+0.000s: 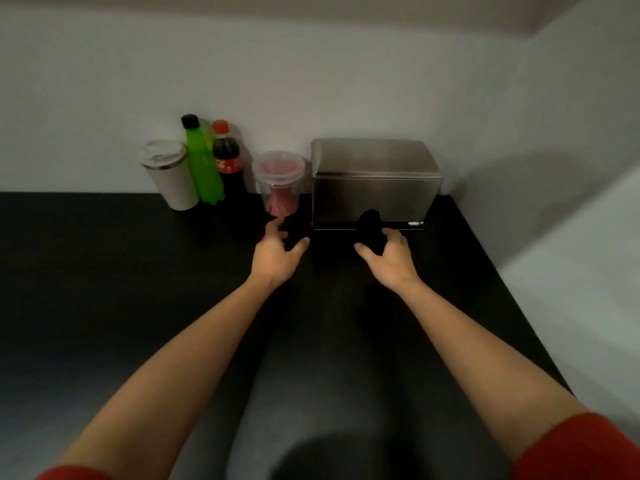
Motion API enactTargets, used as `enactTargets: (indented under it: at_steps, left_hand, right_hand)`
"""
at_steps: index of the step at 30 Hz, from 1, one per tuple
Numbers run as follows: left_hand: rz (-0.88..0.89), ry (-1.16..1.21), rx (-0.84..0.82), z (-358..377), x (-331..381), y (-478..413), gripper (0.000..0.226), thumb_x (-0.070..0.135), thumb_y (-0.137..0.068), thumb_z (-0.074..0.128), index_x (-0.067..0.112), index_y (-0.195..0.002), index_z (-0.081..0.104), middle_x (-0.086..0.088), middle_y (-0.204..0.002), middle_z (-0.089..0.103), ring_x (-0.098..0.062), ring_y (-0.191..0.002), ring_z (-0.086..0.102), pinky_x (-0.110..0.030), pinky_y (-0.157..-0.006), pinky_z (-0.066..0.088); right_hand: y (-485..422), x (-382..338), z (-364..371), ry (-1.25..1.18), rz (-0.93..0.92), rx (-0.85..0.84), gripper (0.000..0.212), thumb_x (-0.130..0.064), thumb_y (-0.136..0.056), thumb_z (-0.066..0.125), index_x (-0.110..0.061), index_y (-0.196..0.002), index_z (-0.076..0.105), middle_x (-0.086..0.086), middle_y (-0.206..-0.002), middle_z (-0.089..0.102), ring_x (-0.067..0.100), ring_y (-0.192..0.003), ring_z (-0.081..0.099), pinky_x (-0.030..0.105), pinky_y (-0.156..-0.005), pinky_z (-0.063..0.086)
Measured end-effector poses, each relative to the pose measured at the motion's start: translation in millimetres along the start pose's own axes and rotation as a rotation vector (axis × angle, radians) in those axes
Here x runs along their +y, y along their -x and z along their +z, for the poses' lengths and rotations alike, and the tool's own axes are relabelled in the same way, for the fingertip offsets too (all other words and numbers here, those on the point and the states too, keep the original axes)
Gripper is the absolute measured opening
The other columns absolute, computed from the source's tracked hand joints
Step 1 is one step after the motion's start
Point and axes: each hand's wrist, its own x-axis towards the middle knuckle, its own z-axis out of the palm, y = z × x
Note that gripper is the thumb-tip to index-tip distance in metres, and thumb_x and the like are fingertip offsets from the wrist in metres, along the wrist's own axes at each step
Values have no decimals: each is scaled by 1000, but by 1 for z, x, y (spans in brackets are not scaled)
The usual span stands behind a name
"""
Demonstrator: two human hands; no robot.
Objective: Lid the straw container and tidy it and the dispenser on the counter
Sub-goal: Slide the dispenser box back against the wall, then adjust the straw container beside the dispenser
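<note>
Stainless steel dispenser (pixel 375 183) sits at the back of the black counter (pixel 104 271), against the white wall (pixel 311 81); we use it as our reference. Immediately left of the dispenser is the clear straw container (pixel 278 187), upright, red straws inside, with a clear lid (pixel 278 167) sitting on its top; can't tell whether it's fully pressed down. Further left of the dispenser: a cola bottle (pixel 228 161) with a red cap, a green bottle (pixel 202 164) with a black cap, then a white lidded cup (pixel 169 174), all close together near the wall. Our left hand (pixel 277 256) is in front of the dispenser's left corner, fingers spread and empty, one fingertip just short of the container's base. Our right hand (pixel 391 259) is in front of the dispenser's lower front edge, fingers loosely curled apart, holding nothing. Contact with the dispenser can't be confirmed, too dark there. Red sleeves (pixel 581 448) show at the frame's bottom.
</note>
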Motion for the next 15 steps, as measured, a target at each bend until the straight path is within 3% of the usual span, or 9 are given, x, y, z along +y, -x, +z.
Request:
enactTargets:
  at_steps: [3, 7, 15]
  left_hand:
    - [-67, 35, 25, -26, -14, 21, 69, 37, -86, 64, 19, -143, 28, -10, -137, 50, -25, -122, 52, -33, -90, 47]
    - [-69, 49, 18, -29, -13, 23, 68, 38, -87, 62, 19, -143, 29, -11, -138, 49, -25, -124, 50, -28, -85, 43]
    - [-63, 103, -34, -61, -22, -37, 64, 40, -87, 60, 19, -142, 33, -9, -137, 50, -22, -121, 53, -28, -86, 44]
  right_hand:
    - [25, -18, 25, -9, -38, -93, 73, -44, -81, 64, -11, -138, 33, 13, -144, 35, 28, -133, 33, 37, -105, 31]
    - [26, -27, 38, -14, -65, -139, 71, -45, -81, 64, -14, -137, 35, 11, -144, 36, 26, -133, 34, 37, -105, 32]
    - [0, -83, 89, -116, -93, -161, 70, -45, -82, 62, -16, -139, 33, 8, -145, 35, 23, -131, 38, 26, -96, 30]
